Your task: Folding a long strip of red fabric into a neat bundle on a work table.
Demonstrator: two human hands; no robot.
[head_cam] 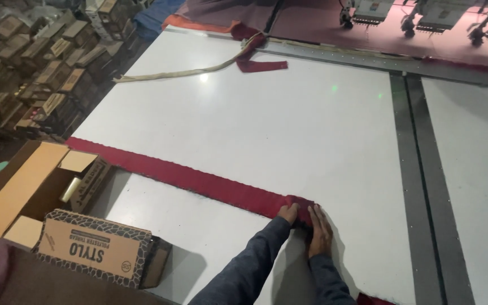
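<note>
A long dark red fabric strip [187,178] lies across the white table [266,113], running from the left edge toward the lower middle. Its near end is bunched into a small roll [300,204]. My left hand [288,213] grips that rolled end from the left side. My right hand [319,232] lies flat beside it, palm down, fingers touching the roll's right side. Both arms wear dark blue sleeves.
An open cardboard box [29,192] and a closed patterned box [97,248] sit at the table's left corner. A cream strap [187,72] and red scrap [261,65] lie at the far edge. Embroidery machine heads [425,17] stand over pink fabric behind. Stacked boxes [40,62] fill the left.
</note>
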